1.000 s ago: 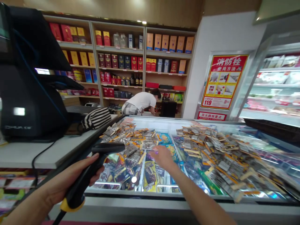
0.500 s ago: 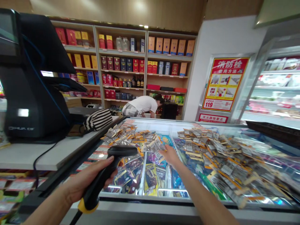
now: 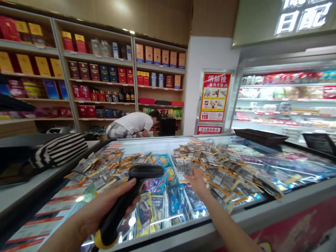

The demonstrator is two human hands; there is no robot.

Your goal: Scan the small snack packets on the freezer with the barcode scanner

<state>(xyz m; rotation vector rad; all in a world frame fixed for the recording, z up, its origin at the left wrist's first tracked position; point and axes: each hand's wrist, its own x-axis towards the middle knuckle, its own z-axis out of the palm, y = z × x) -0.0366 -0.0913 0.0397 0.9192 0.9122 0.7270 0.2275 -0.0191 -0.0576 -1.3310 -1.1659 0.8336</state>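
- Leftmost, well left of the left fingers, one black-and-white striped thing (image 3: 63, 150) lies on the counter (image 3: 13, 196).
- One loose pile of clear, orange-edged packets (image 3: 102, 175) spreads just beyond the left fingers, too overlapped to count.
- One left hand (image 3: 103, 203) has its fingers curled round the handle of one black scanner (image 3: 124, 207) with a yellow-trimmed base; the scanner's head juts above and to the right of the thumb.
- Far beyond the fingers, shelves (image 3: 157, 66) hold boxed goods, six orange boxes (image 3: 160, 56) together on one top row; one person (image 3: 133, 122) bends in front.
- One glass-topped freezer (image 3: 246, 220) lies beneath both hands; between them, under the glass, white dividers separate yellow and blue packages (image 3: 174, 201).
- One right hand (image 3: 198, 183) pinches a small labelled packet (image 3: 184, 166) at its fingertips, above the glass; whether it is one packet or two together, I cannot tell.
- One bigger pile (image 3: 223, 171) fans out right of those fingers.
- One dark tray (image 3: 259, 137) sits farther right and beyond, its contents unclear.
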